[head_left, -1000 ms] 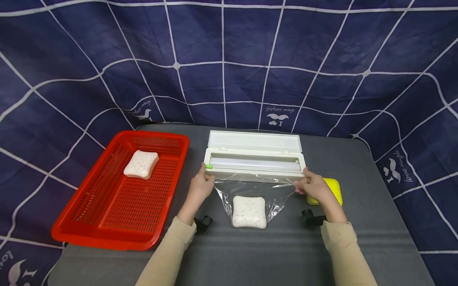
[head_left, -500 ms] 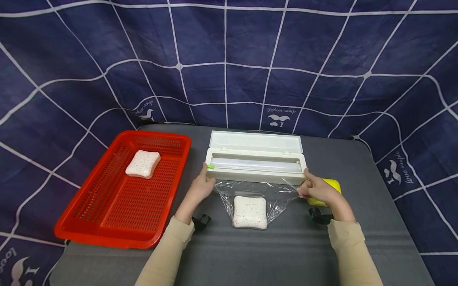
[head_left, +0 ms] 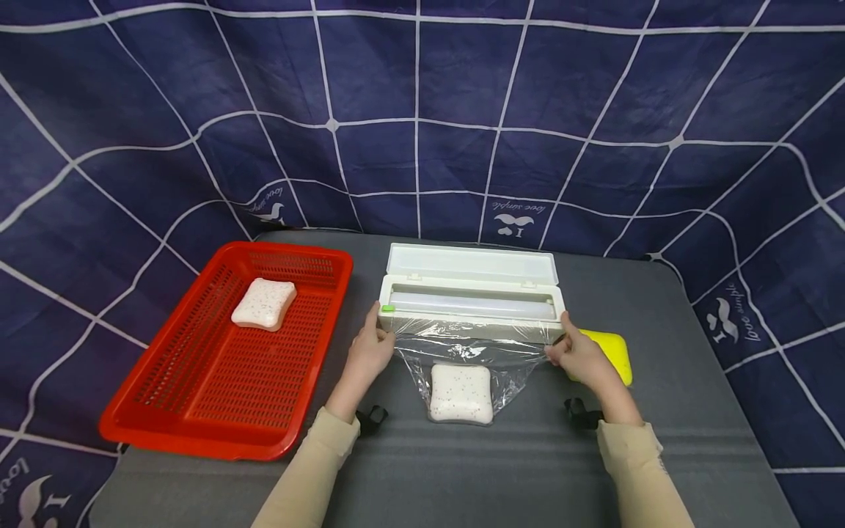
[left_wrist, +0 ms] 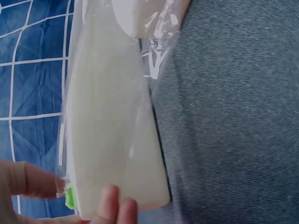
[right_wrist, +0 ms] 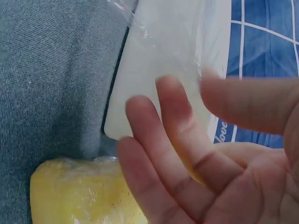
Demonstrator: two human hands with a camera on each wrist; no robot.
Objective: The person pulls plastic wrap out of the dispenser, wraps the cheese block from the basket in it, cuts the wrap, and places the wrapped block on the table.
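Note:
A white cling film dispenser (head_left: 472, 293) lies across the table with its lid raised and a roll inside. Clear film (head_left: 469, 348) runs over its front edge and down around a white speckled, rounded-square block (head_left: 461, 393). My left hand (head_left: 370, 352) is at the dispenser's left end; one fingertip touches the film edge beside the green slider (left_wrist: 70, 197), while other fingers lie along the front face. At the right end is my right hand (head_left: 581, 352), its thumb (right_wrist: 247, 100) by the film's edge and the other fingers loosely bent, nothing between them.
A red perforated basket (head_left: 300, 396) holding another white speckled block (head_left: 264, 303) stands at left. Beside my right hand, a yellow block (right_wrist: 84, 193) is wrapped in clear film. Blue gridded cloth (head_left: 455, 81) hangs behind the grey table (head_left: 475, 477).
The film has come down against the dispenser's front face. My right hand shifted right, then slightly back left. The block and basket stay put.

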